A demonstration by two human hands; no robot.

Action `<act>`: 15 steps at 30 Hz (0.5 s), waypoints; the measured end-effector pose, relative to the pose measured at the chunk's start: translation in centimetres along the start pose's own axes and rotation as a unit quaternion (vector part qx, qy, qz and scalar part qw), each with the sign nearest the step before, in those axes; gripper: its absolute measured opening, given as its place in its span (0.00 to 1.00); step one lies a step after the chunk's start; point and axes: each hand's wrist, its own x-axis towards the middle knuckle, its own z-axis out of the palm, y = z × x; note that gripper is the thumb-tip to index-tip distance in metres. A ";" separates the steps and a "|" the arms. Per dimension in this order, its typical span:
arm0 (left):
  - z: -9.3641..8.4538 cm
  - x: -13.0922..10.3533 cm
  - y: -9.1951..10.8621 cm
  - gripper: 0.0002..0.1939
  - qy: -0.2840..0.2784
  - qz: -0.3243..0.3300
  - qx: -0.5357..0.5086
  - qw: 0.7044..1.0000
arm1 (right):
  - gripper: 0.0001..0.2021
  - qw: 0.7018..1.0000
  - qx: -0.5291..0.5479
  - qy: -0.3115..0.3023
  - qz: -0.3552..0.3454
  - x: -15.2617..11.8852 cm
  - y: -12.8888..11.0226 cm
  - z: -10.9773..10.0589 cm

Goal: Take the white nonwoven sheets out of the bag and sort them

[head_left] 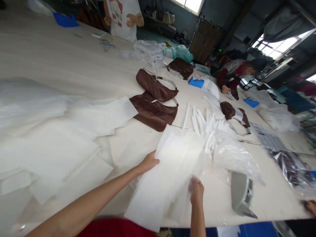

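Note:
My left hand grips the left edge of a thin white fabric sheet that lies on the big pale table. My right hand pinches the same sheet near its right side, fingers closed on it. More white sheets are spread to the left. Just beyond the sheet lie stacked brown fabric pieces and a bunch of white strips.
A clear plastic bag and a grey tool lie to the right. Blue trays and more brown pieces sit further back. A person leans on the table's far right; another person stands at the far end.

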 end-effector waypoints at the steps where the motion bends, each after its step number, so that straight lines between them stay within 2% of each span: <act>1: -0.8 0.4 -0.5 0.32 0.016 -0.009 0.011 1.000 | 0.14 0.999 0.017 0.026 0.011 0.2 -0.1 -1.2; 4: -2.6 0.8 -1.6 0.32 0.049 -0.037 0.035 0.998 | 0.17 0.995 0.075 0.065 0.026 0.2 -1.6 -5.2; 6: -3.3 0.9 -2.1 0.32 0.051 -0.054 0.041 0.996 | 0.21 0.989 0.139 0.049 0.017 -0.2 -3.6 -7.5; 8: -3.6 1.0 -2.5 0.31 0.048 -0.066 0.041 0.996 | 0.24 0.981 0.196 0.000 0.007 -0.8 -6.0 -8.5; 9: -3.5 1.2 -2.6 0.31 0.046 -0.071 0.038 0.996 | 0.25 0.978 0.206 -0.039 0.005 -1.1 -7.1 -8.2; 11: -3.3 1.4 -2.6 0.31 0.042 -0.080 0.032 0.995 | 0.26 0.981 0.156 -0.113 0.000 -1.8 -8.6 -5.8; 13: -3.1 1.4 -2.4 0.32 0.033 -0.087 0.026 0.995 | 0.27 0.986 0.071 -0.151 -0.009 -2.3 -8.9 -1.7; 15: -3.1 1.2 -1.9 0.31 0.018 -0.088 0.018 0.996 | 0.27 0.989 0.018 -0.148 -0.017 -2.5 -8.0 2.9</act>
